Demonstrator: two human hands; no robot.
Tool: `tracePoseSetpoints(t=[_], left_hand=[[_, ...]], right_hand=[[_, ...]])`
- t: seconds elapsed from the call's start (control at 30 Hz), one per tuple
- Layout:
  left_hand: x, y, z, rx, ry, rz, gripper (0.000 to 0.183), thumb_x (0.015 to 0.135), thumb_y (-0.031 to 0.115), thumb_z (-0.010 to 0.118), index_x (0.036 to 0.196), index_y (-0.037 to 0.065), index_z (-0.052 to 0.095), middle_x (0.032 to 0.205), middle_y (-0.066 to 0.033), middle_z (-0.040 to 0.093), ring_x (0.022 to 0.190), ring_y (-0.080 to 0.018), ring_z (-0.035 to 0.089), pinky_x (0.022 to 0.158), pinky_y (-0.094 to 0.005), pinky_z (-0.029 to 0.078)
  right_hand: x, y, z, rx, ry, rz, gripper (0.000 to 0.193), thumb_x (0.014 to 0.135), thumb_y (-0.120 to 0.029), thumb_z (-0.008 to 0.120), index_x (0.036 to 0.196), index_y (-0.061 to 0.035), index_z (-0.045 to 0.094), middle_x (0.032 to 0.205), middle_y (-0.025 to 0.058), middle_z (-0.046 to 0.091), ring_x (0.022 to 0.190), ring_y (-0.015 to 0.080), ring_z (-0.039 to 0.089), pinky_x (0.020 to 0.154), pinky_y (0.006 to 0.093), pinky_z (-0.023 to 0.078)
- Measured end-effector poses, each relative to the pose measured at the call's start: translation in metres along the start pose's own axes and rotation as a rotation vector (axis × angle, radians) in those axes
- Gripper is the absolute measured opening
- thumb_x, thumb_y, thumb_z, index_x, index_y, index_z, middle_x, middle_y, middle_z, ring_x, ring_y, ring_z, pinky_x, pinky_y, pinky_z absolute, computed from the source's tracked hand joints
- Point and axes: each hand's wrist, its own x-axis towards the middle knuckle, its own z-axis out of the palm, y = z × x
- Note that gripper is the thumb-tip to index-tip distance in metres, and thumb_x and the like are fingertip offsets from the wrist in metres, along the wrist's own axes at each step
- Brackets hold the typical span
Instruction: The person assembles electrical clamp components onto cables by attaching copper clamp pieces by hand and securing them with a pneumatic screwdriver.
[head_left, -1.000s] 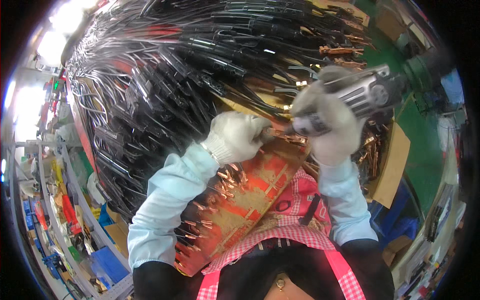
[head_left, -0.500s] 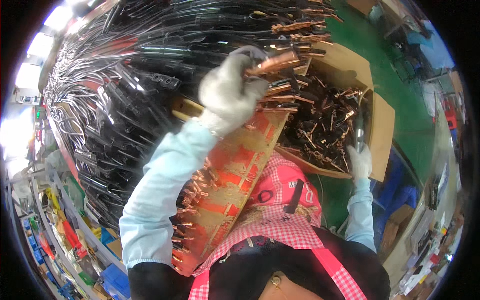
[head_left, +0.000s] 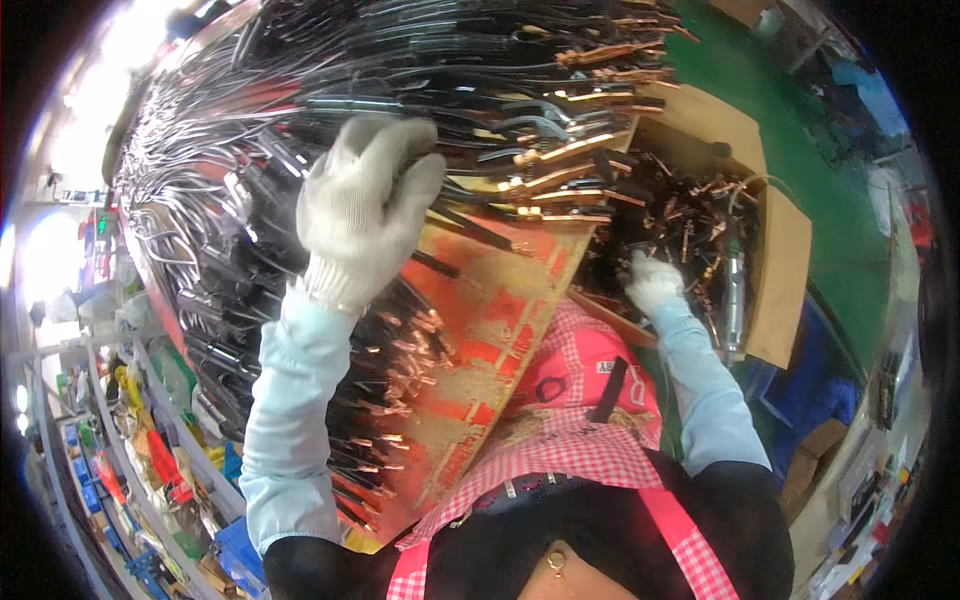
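Note:
My left hand point(head_left: 365, 205), in a white knit glove, is over the heap of black cables point(head_left: 370, 100) at the left. Its fingers are curved and apart, and only dark cable shows in the gap by the thumb. Several copper-ended cables point(head_left: 575, 185) lie to the right of it, their ends toward the box. My right hand point(head_left: 655, 283), also gloved, reaches into a cardboard box point(head_left: 785, 275) of copper-tipped black pieces point(head_left: 690, 215). Its fingers look bent, and what they hold, if anything, is hidden. A shiny metal cylinder point(head_left: 735, 300) rests against the box's right wall.
A worn red and tan board point(head_left: 490, 310) lies between the cables and my apron point(head_left: 560, 440). More copper cable ends point(head_left: 415, 350) stick out along its left side. Beyond the box is green floor point(head_left: 830, 200); blue material point(head_left: 815, 345) lies at its lower right. Crowded shelving point(head_left: 140, 450) is at the left.
My left hand has moved left, away from the copper cable end it held. My right hand has left the metal cylinder at the box's right wall and moved left into the pieces.

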Motion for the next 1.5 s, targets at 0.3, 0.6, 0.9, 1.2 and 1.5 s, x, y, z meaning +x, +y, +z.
tracePoseSetpoints(t=[0.3, 0.6, 0.9, 1.2, 1.5], left_hand=[[-0.054, -0.014, 0.069, 0.406, -0.281, 0.303, 0.022, 0.074, 0.030, 0.077, 0.087, 0.017, 0.066, 0.097, -0.0035, 0.065, 0.093, -0.0240, 0.064, 0.085, -0.0405, 0.048], [-0.041, -0.005, 0.026, 0.064, -0.482, 0.301, 0.026, 0.074, 0.027, 0.079, 0.096, 0.016, 0.070, 0.079, -0.0021, 0.066, 0.088, -0.0271, 0.067, 0.081, -0.0444, 0.052], [-0.040, 0.004, 0.026, -0.245, -0.527, 0.030, 0.019, 0.089, 0.018, 0.066, 0.105, 0.011, 0.072, 0.079, -0.0133, 0.069, 0.072, -0.0339, 0.069, 0.063, -0.0441, 0.053], [-0.045, -0.004, 0.024, -0.282, -0.637, -0.045, 0.018, 0.093, 0.021, 0.062, 0.104, 0.011, 0.072, 0.075, -0.0157, 0.067, 0.070, -0.0339, 0.069, 0.060, -0.0419, 0.053], [-0.035, -0.008, 0.017, -0.452, -0.871, -0.242, 0.020, 0.094, 0.025, 0.060, 0.096, 0.008, 0.071, 0.074, -0.0170, 0.065, 0.067, -0.0317, 0.066, 0.062, -0.0386, 0.051]], right_hand=[[-0.039, -0.006, -0.044, 0.426, -0.072, 0.085, 0.055, 0.088, -0.051, 0.066, 0.111, -0.0008, 0.069, 0.109, 0.0257, 0.069, 0.103, 0.0416, 0.066, 0.091, 0.0468, 0.051], [-0.101, -0.057, -0.115, 1.187, 0.426, -0.358, 0.028, 0.093, -0.011, 0.066, 0.120, -0.0041, 0.063, 0.105, 0.0076, 0.068, 0.090, 0.0163, 0.064, 0.083, 0.0288, 0.051], [-0.083, -0.126, -0.135, 0.583, 0.577, -0.594, 0.035, 0.070, -0.024, 0.082, 0.100, -0.0169, 0.067, 0.093, 0.0076, 0.062, 0.076, 0.0307, 0.065, 0.062, 0.0422, 0.053], [-0.070, -0.142, -0.134, 0.663, 0.622, -0.656, 0.035, 0.068, -0.022, 0.082, 0.099, -0.0142, 0.068, 0.091, 0.0078, 0.063, 0.076, 0.0301, 0.065, 0.062, 0.0418, 0.052], [-0.056, -0.142, -0.148, 0.571, 0.642, -0.888, 0.036, 0.065, -0.017, 0.079, 0.099, -0.0123, 0.067, 0.085, 0.0060, 0.064, 0.075, 0.0294, 0.065, 0.061, 0.0415, 0.052]])
